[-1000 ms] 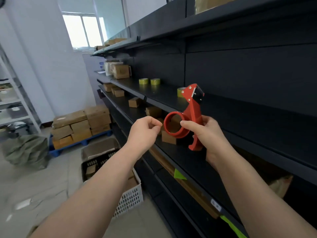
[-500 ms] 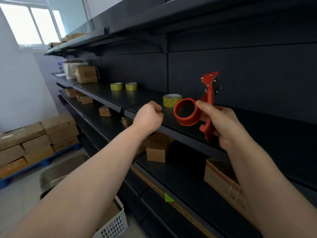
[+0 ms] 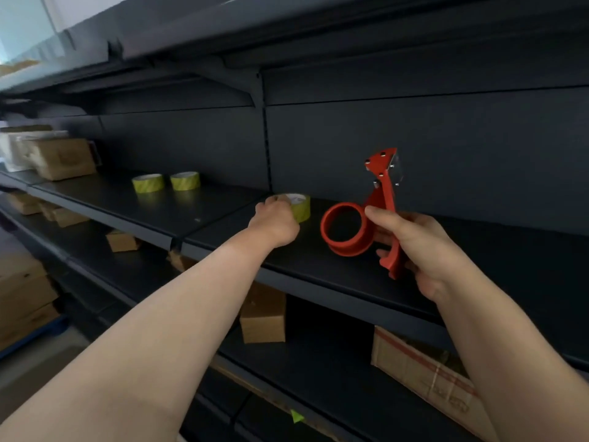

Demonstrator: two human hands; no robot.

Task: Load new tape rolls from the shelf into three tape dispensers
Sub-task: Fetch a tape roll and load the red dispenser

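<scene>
Tape roll (image 3: 301, 208) left of dispenser (image 3: 385, 193)

The left hand (image 3: 275, 224) covers the 9 o'clock side of the nearest tape roll (image 3: 299, 207); its fingertips are out of sight, so whether they grip the roll cannot be told. The right hand (image 3: 414, 247) grips the red tape dispenser (image 3: 345, 229) and hides the middle of its handle. At 5 o'clock the right forearm (image 3: 497, 346) cuts across a printed carton (image 3: 420, 368) whose lettering is illegible; at 9 o'clock the stacked boxes (image 3: 62, 157) are smeared by blur.
</scene>
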